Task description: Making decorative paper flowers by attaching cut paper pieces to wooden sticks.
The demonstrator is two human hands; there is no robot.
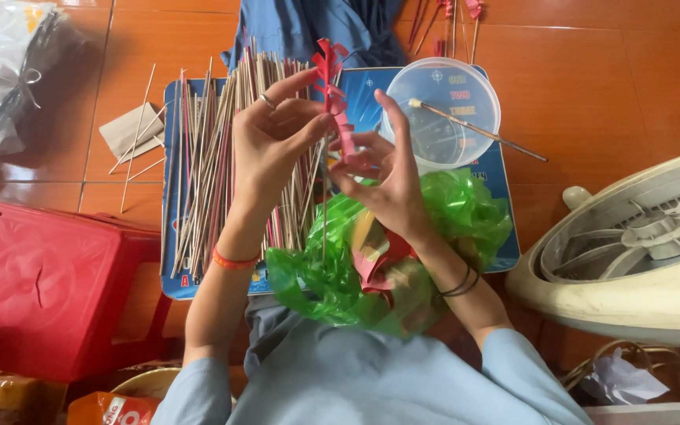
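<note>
My left hand (271, 145) and my right hand (383, 177) are raised over a blue board (505, 169), both pinching a thin stick wrapped with fringed red paper (332, 90). The left fingers grip the paper strip near its middle; the right fingers hold its lower end at the stick. Under the hands lies a pile of bare bamboo sticks (206, 165) spread on the board. A green plastic bag (466, 212) with red and yellow paper pieces rests on my lap below the right wrist.
A clear round plastic lid (466, 94) with a brush stick across it sits on the board's far right. A red plastic stool (49, 283) stands at left, a cream fan (639, 252) lies at right, a plastic bag (5, 63) at far left.
</note>
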